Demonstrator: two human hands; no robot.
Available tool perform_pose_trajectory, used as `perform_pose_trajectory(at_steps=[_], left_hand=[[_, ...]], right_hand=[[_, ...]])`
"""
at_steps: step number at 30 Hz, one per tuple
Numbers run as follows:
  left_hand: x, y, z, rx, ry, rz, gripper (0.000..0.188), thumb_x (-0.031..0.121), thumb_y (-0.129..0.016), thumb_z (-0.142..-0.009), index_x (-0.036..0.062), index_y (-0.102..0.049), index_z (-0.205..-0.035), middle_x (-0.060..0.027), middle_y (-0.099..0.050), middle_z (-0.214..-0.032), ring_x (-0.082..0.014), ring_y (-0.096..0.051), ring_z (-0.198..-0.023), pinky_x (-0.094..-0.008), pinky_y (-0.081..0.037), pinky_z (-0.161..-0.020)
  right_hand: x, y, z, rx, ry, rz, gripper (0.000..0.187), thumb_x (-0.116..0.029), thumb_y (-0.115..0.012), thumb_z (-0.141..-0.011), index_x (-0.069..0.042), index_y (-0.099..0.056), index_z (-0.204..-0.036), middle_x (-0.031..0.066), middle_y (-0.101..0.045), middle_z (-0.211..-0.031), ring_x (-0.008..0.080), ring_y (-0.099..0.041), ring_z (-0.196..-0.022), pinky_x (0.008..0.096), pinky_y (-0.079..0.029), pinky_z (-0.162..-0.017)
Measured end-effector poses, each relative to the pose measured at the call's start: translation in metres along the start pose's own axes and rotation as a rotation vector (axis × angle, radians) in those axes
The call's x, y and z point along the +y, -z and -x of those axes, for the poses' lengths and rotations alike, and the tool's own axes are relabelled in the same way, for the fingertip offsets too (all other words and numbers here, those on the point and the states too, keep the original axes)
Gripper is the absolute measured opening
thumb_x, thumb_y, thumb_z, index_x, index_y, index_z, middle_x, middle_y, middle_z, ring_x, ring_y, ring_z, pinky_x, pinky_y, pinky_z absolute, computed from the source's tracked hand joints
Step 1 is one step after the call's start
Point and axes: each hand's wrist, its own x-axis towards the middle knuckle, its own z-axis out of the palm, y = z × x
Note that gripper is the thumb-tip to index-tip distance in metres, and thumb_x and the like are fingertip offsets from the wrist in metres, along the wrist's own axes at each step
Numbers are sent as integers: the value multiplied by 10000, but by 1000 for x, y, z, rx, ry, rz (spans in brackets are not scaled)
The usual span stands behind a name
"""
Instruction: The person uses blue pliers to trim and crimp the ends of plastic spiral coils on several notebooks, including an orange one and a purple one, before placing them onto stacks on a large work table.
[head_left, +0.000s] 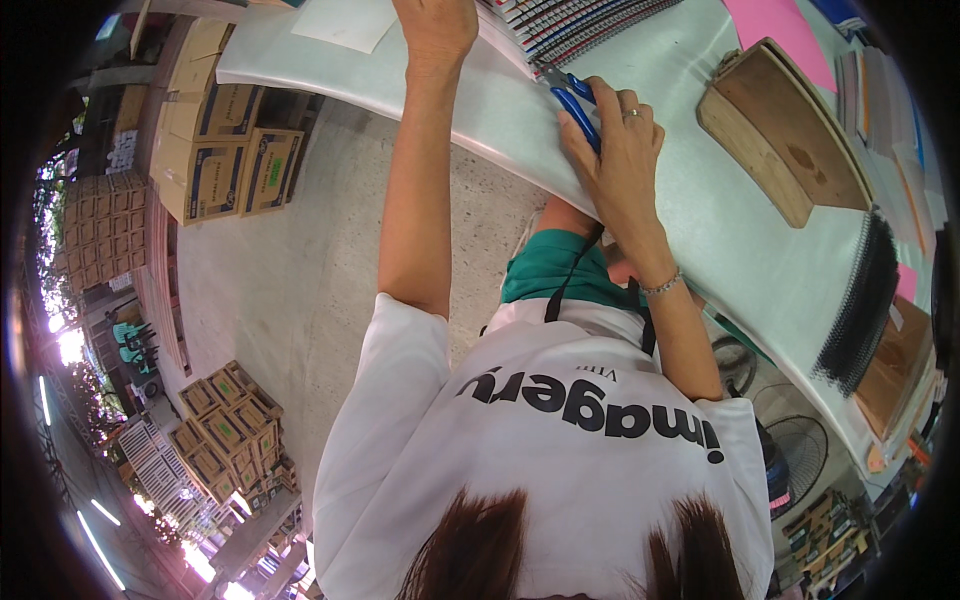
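Observation:
Blue-handled pliers are in my right hand, which wears a ring and has its fingers closed around the handles. The metal jaws point toward the near corner of a stack of spiral-bound notebooks with wire bindings along their edges. I cannot tell whether the jaws touch a binding. My left hand is at the top edge, left of the notebooks, and its fingers are cut off by the frame. Beyond its wrist, to the left, a white sheet lies on the table.
On the white table, a curved-looking wooden block stands right of my right hand. Farther right lie black spiral coils, pink paper and paper stacks. Cardboard boxes stand on the floor at left; a fan sits lower right.

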Motion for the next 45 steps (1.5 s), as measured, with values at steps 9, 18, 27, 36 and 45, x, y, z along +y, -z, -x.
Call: perform_pose_trajectory(at_steps=[9, 18, 27, 36, 45], left_hand=[[0, -3, 2, -9, 37, 43, 548, 360, -225, -1076, -13, -622, -1139, -174, -532, -1253, -315, -419, -1278, -412, -236, -1137], [-3, -4, 1, -2, 6, 33, 537, 343, -235, -1076, -18, -630, -1118, -169, -541, -1224, -308, -434, -1253, -403, -252, -1123], [12, 3, -4, -21, 50, 29, 539, 333, -224, -1080, -20, -629, -1117, -165, -542, -1210, -302, -436, -1241, -394, -257, -1118], [3, 0, -3, -16, 8, 49, 530, 330, -225, -1081, -19, -621, -1131, -165, -530, -1217, -300, -443, -1232, -393, -267, -1112], [-2, 2, -1, -12, -16, 35, 529, 337, -223, -1079, -14, -616, -1135, -167, -534, -1209, -303, -451, -1225, -400, -275, -1108]], right_hand=[[11, 45, -44, -681, -410, -642, 521, -466, -477, -990, 26, -649, -995, 82, -605, -683, 161, -597, -602, 286, -476, -575], [12, 30, -12, -138, 90, 104, 442, -407, -571, -944, -35, -573, -1183, 166, -607, -959, 290, -567, -864, 399, -440, -803], [10, 10, 2, 38, 132, 183, 471, -364, -624, -905, -64, -550, -1260, 173, -584, -1072, 314, -506, -1010, 449, -349, -932], [13, -2, -2, 105, 178, 233, 456, -352, -652, -887, -76, -576, -1242, 144, -603, -1033, 295, -523, -976, 424, -364, -919], [16, 39, -45, -593, -216, -347, 394, -394, -592, -940, -32, -618, -1093, 153, -614, -748, 314, -613, -664, 444, -470, -649]])
